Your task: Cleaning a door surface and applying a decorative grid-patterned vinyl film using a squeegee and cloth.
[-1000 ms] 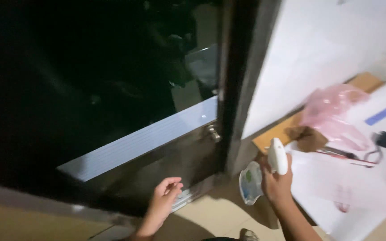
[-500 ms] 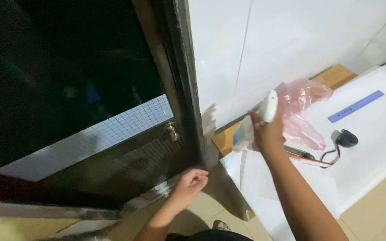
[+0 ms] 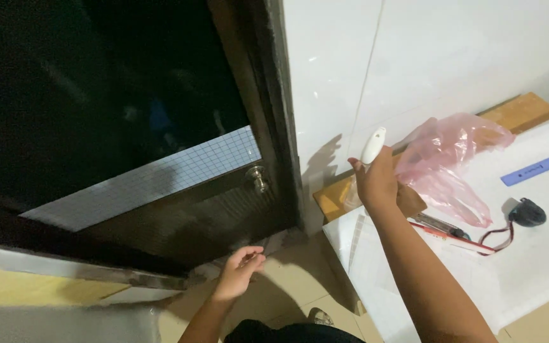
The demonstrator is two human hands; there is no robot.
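My right hand (image 3: 376, 183) is raised in front of the white tiled wall (image 3: 414, 57), closed around a small spray bottle (image 3: 372, 147) with a white head pointing up. My left hand (image 3: 239, 270) hangs low near the floor, fingers loosely curled, holding nothing that I can see. It is close to the bottom corner of a dark glass door (image 3: 103, 108). A gridded white film strip (image 3: 147, 179) runs across the lower glass. A round metal knob (image 3: 259, 178) sits by the door frame (image 3: 274, 121).
A pink plastic bag (image 3: 452, 166) lies on a white sheet (image 3: 528, 254) to the right, beside a wooden board (image 3: 516, 111), a blue ruler (image 3: 539, 166), a red-handled tool (image 3: 455, 236) and a black object with a cord (image 3: 527, 213). The floor is beige tile.
My right hand has lifted the spray bottle from low by the door frame up to the wall. My left hand has dropped lower and toward the door's bottom corner. The view has swung right.
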